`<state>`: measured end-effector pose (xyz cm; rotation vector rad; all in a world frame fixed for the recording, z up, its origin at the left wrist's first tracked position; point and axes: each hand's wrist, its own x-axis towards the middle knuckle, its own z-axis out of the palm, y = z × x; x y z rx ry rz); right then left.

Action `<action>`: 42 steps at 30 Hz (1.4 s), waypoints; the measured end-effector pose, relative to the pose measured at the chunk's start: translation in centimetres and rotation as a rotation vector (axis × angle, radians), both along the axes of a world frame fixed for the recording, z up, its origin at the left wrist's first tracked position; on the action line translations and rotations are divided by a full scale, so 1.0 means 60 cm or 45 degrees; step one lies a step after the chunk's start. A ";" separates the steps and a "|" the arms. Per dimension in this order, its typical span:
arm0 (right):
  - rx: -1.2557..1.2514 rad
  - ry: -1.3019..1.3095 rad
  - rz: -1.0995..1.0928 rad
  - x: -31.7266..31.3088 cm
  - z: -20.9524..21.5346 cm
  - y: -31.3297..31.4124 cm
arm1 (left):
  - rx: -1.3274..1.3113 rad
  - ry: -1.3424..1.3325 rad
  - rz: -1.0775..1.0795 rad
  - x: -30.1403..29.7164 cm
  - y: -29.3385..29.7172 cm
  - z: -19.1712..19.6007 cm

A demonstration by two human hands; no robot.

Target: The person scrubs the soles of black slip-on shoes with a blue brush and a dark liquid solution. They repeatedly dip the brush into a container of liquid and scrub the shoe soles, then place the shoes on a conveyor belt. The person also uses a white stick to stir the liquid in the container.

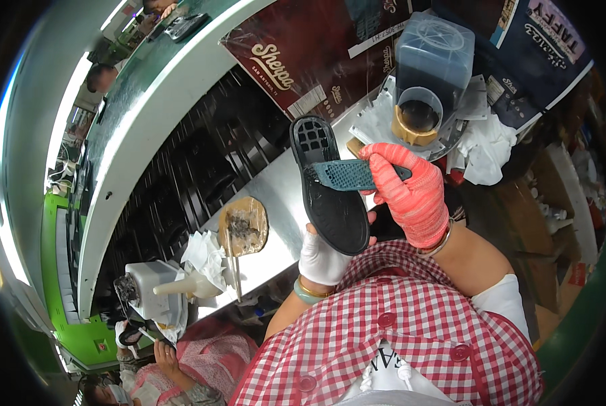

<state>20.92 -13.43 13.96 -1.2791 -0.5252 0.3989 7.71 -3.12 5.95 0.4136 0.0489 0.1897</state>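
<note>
A black shoe sole (340,210) with a grid-patterned heel cavity is held up in front of me, heel end pointing away. My left hand (322,260), in a white glove with bare fingertips, grips it from below at the toe end. A coral knit glove covers my right hand (409,193), which is closed round a flat, teal textured brush (345,175). The brush lies across the sole, its dark tip touching the inner face around the middle. Part of its dark end sticks out past my right fingers.
Beyond my right hand stand a cup of dark liquid (418,115), a clear plastic container (433,54) and crumpled white tissue (487,150). A brown, residue-covered pad (244,227) with sticks lies on the metal bench (286,203). Black soles (181,176) fill the conveyor beyond. A co-worker (181,365) sits lower left.
</note>
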 end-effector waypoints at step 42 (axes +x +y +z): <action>-0.331 -0.069 0.409 -0.045 -0.051 -0.008 | -0.202 0.380 0.218 -0.007 0.021 -0.022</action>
